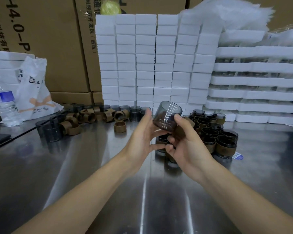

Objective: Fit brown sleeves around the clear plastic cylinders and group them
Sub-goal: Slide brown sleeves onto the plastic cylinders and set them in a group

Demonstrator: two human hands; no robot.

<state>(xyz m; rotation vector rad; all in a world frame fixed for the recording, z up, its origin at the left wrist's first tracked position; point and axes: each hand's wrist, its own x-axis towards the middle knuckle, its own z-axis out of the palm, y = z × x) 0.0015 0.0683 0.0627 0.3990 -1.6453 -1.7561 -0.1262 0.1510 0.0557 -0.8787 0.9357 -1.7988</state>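
Aloft, right hand (pixel 184 142) grips tilted cylinder (pixel 167 115), left hand (pixel 142 132) just beside

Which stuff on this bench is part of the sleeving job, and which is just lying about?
Job:
held cylinder, gripped by right hand, left hand beside it
loose brown sleeves
bare cylinders
sleeved group

Lying about:
water bottle
plastic bag
foam blocks
cardboard boxes

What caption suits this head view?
Right hand grips a tilted clear cylinder, left hand open beside it; sleeved cylinders grouped right, brown sleeves left.
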